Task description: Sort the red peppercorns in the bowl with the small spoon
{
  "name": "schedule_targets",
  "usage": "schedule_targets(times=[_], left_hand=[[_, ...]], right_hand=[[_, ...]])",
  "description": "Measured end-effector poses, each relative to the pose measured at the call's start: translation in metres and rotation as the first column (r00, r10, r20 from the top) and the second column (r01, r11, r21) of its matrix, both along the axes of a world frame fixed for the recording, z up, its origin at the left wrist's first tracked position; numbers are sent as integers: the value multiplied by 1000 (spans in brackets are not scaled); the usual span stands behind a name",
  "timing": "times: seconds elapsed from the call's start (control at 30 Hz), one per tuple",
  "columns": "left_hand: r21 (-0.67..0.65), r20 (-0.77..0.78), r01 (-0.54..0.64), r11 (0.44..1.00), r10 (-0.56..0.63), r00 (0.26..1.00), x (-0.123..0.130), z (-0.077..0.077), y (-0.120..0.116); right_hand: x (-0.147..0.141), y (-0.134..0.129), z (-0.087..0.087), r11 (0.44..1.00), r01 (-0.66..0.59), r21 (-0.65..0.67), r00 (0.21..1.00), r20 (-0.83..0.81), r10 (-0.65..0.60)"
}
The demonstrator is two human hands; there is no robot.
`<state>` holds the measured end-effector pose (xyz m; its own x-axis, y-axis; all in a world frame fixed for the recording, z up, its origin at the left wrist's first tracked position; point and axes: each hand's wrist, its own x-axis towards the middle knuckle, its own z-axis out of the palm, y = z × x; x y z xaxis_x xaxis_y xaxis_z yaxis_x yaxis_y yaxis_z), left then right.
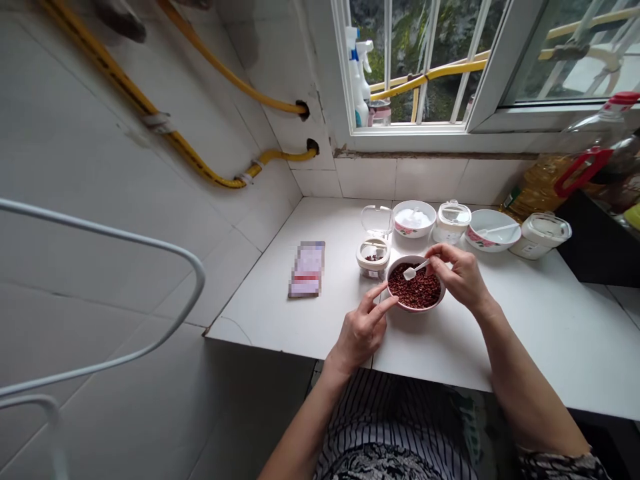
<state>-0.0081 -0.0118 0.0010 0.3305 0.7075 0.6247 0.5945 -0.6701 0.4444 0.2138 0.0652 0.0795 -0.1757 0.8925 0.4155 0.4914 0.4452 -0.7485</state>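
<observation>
A bowl (pixel 416 309) full of small dark red, bean-like grains (pixel 414 288) stands on the counter in front of me. My right hand (pixel 457 272) pinches the handle of a small white spoon (pixel 410 273), whose scoop is over the grains at the bowl's far side. With index and middle fingers stretched out, my left hand (pixel 364 325) touches the bowl's near left rim; its other fingers are curled. Just behind the bowl sits a small seasoning jar (pixel 373 267), its clear lid (pixel 377 220) flipped up and some dark grains inside.
Behind are a flowered bowl of white powder (pixel 414 219), a lidded jar (pixel 451 223), a flowered bowl with a white spoon (pixel 493 231) and another jar (pixel 546 237). An oil bottle (pixel 545 177) stands back right. A blurred packet (pixel 307 269) lies left on the counter (pixel 265 313).
</observation>
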Motion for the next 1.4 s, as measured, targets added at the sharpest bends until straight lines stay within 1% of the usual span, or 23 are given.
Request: schedule_targets(times=[0.1, 0.17, 0.37, 0.5, 0.67, 0.8, 1.07, 1.17, 1.3, 1.4], left_hand=[[12, 19, 5, 1000, -6, 1000, 0, 1, 0], [15, 16, 1, 1000, -2, 1000, -1, 2, 0], [10, 23, 15, 1000, -15, 1000, -1, 1, 0], [15, 19, 11, 1000, -12, 1000, -1, 2, -1], [14, 28, 16, 1000, -16, 999, -2, 1, -1], [20, 18, 11, 1000, -11, 1000, -1, 0, -1], [11, 26, 17, 1000, -18, 1000, 0, 1, 0], [4, 14, 9, 1000, -9, 1000, 1, 1, 0], [3, 18, 12, 1000, -12, 1000, 1, 0, 1], [0, 7, 8, 1000, -8, 1000, 1, -1, 1]], right_hand=[[-9, 0, -5, 999, -33, 32, 995, 98, 30], [-14, 0, -7, 997, -62, 35, 992, 112, 57], [-19, -1, -9, 997, -71, -1, 996, 63, 71], [-20, -1, -8, 992, -106, -73, 994, -11, 106], [-19, -1, -7, 970, -97, -223, 974, -224, 45], [-19, 0, -9, 946, -95, -310, 952, -307, -5], [-16, 2, -8, 938, -79, -337, 932, -359, -51], [-14, 4, -5, 938, -68, -341, 922, -381, -72], [-12, 4, 1, 941, -85, -329, 907, -416, -63], [-10, 4, 4, 948, -63, -313, 910, -409, -75]])
